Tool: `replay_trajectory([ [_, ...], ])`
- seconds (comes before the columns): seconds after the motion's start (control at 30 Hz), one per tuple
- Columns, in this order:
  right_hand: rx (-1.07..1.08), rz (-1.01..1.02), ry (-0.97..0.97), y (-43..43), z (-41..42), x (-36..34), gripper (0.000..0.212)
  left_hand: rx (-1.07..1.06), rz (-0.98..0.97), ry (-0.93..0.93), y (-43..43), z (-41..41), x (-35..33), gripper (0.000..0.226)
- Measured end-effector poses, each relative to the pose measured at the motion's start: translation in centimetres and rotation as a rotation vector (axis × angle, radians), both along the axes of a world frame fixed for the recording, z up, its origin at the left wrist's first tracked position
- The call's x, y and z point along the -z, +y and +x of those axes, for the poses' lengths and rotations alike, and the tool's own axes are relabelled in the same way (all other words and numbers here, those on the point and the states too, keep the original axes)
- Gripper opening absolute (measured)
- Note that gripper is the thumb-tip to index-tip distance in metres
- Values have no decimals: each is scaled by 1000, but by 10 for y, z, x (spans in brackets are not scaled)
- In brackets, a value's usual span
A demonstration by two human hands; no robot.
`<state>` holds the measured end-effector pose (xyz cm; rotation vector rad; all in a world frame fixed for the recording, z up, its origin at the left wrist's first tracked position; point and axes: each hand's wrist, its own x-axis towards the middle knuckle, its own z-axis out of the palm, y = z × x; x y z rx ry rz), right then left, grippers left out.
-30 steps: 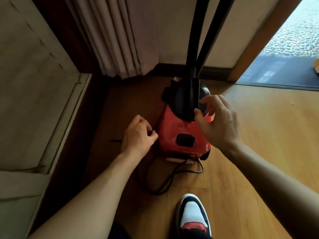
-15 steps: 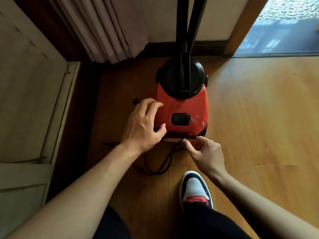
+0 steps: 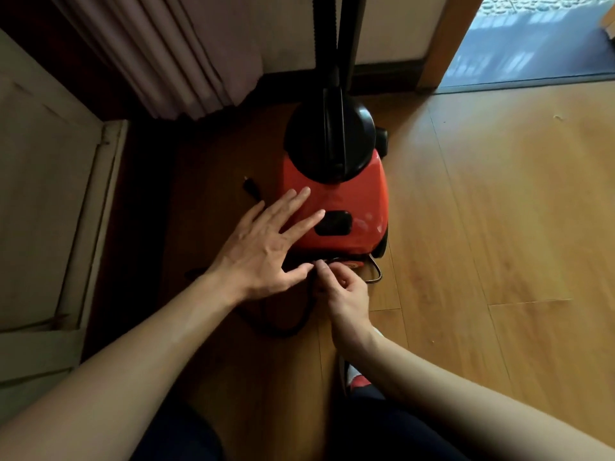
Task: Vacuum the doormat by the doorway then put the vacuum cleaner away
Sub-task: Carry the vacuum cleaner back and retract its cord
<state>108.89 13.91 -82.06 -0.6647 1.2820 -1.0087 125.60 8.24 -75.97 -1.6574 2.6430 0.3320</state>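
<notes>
A red canister vacuum cleaner point(image 3: 359, 201) with a black dome top stands on the wooden floor close to the wall. Its black hose and tube point(image 3: 336, 44) rise out of the top of the view. My left hand point(image 3: 266, 247) lies flat with straight fingers on the red body's near left side. My right hand point(image 3: 342, 287) pinches the black power cord point(image 3: 286, 331) at the vacuum's near end, where the cord loops on the floor. The plug point(image 3: 250, 188) lies on the floor to the left of the vacuum. The doormat point(image 3: 532, 51) is a dark patch in the doorway at top right.
A pale curtain point(image 3: 186, 54) hangs at the back left. A cream panelled door or cabinet point(image 3: 50, 194) fills the left side. A dark skirting board point(image 3: 386, 71) runs behind the vacuum. My shoe point(image 3: 357, 380) shows below my right wrist. Wooden floor point(image 3: 499, 227) stretches to the right.
My left hand has flattened out on the red body. My right hand came down from the vacuum's right side to its near end and took the cord between its fingers. The view moved closer.
</notes>
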Motion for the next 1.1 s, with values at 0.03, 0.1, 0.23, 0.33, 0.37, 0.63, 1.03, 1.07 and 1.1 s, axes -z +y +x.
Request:
replay_trajectory([
  [0.03, -2, 23, -65, 1, 4, 1, 23, 5, -3, 3, -1, 1, 0, 86],
  [0.1, -25, 52, -163, 0, 8, 5, 28, 14, -7, 17, -2, 4, 0, 87],
  [0.23, -97, 108, -146, -2, 18, 9, 41, 32, 2, 37, -4, 7, 4, 89],
  [0.33, -181, 212, -62, -7, 26, 10, 50, 47, 1, 32, -5, 9, 5, 92],
  [0.37, -211, 227, -28, -9, 27, 12, 52, 52, -2, 28, -5, 10, 5, 93],
  [0.63, -251, 212, 80, -14, 17, 33, 35, 56, -20, 28, -4, 12, 10, 100],
  [1.03, -125, 354, 143, -26, -55, 38, 8, 79, -30, 12, -9, 17, 13, 106],
  [1.07, -92, 390, 100, -25, -60, 35, 7, 81, -34, 7, -9, 16, 12, 106],
  [1.1, -54, 436, 51, -26, -64, 33, 14, 83, -40, 1, -9, 16, 12, 106],
])
